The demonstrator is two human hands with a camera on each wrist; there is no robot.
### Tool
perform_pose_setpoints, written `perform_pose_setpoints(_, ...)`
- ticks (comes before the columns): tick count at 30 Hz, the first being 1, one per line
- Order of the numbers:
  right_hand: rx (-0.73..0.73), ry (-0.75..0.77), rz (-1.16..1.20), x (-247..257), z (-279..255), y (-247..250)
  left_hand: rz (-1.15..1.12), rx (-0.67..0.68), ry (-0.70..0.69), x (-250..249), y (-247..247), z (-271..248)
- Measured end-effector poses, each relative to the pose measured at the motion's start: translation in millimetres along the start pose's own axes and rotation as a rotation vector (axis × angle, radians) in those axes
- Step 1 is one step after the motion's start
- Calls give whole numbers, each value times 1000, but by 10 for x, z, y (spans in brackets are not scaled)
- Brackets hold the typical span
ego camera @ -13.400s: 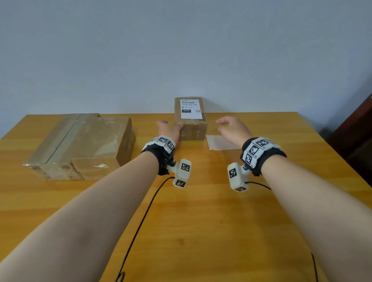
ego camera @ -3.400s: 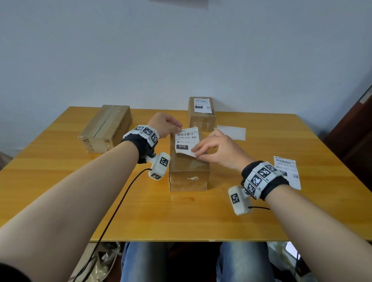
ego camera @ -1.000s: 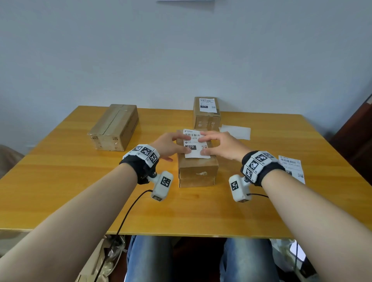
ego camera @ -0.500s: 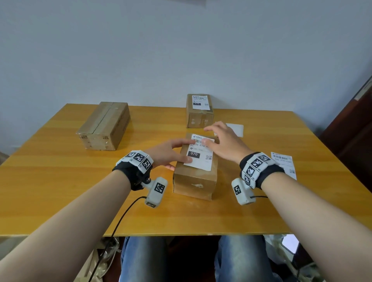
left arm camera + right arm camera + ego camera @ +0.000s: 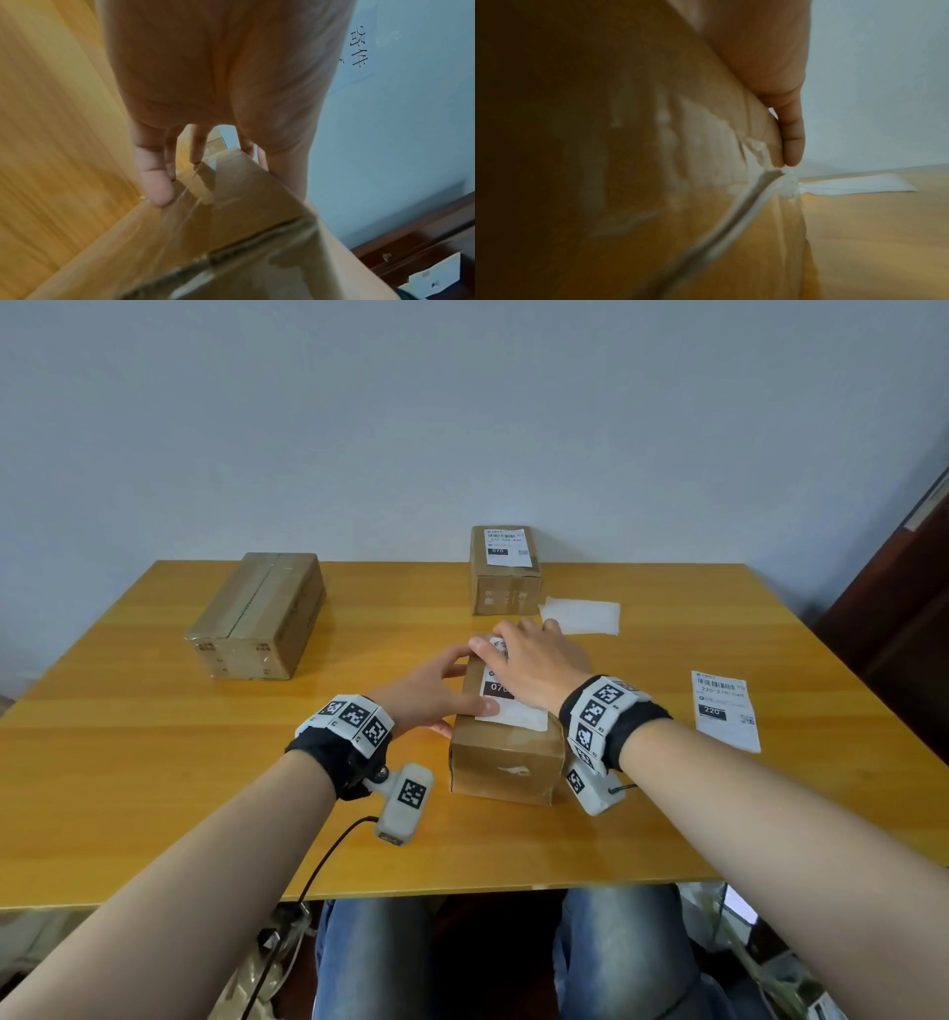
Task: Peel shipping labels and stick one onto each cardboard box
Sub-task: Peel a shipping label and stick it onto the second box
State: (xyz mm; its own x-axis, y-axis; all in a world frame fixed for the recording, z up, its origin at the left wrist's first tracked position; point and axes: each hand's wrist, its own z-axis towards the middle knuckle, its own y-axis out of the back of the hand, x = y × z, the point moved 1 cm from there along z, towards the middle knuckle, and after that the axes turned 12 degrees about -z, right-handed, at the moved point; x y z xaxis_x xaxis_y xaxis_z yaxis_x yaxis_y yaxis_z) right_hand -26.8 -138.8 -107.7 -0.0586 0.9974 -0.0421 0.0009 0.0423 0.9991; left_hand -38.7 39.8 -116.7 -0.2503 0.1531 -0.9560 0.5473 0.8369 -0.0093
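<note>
A small cardboard box [image 5: 500,762] stands in the middle of the table, with a white shipping label [image 5: 516,716] on its top. My right hand [image 5: 524,654] lies flat on that label, fingers straight and pointing to the box's far left corner. My left hand [image 5: 452,685] rests against the box's left side with straight fingers [image 5: 154,182] and its thumb on the top edge. A second box [image 5: 506,572] at the back bears a label. A larger box [image 5: 257,616] at the left has none. One more label sheet [image 5: 726,711] lies to the right.
A blank white backing sheet [image 5: 580,616] lies behind the middle box, also seen low in the right wrist view as backing sheet [image 5: 859,184]. The wooden table [image 5: 154,788] ends at a grey wall. A dark wooden cabinet [image 5: 904,588] stands at the right.
My right hand has slid from the label's far edge to lie flat over most of it. The left hand stays at the box's left side.
</note>
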Motion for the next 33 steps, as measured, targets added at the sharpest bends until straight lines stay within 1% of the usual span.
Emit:
perform_pose_setpoints(5, -18, -99, -43, -22, 52, -51, -60, -9, 27, 36, -8, 24)
perform_pose_setpoints(9, -29, -121, -45, -29, 104, -73, -135, 6, 100, 77, 7, 63)
perform_pose_setpoints(15, -36, -105, -37, -69, 202, -82, -213, 52, 160, 144, 25, 91)
perform_pose_setpoints(21, -82, -96, -30, -110, 302, -96, -234, 54, 147, 160, 25, 124)
perform_pose_setpoints(24, -83, -108, -6, -130, 356, -91, -246, 40, 141, 169, 23, 124)
perform_pose_setpoints(28, -129, -99, 33, -182, 460, -94, -253, 39, 136, 162, 18, 131)
perform_pose_setpoints(33, -198, -46, 73, -258, 600, -121, -279, 64, 146, 201, 22, 166)
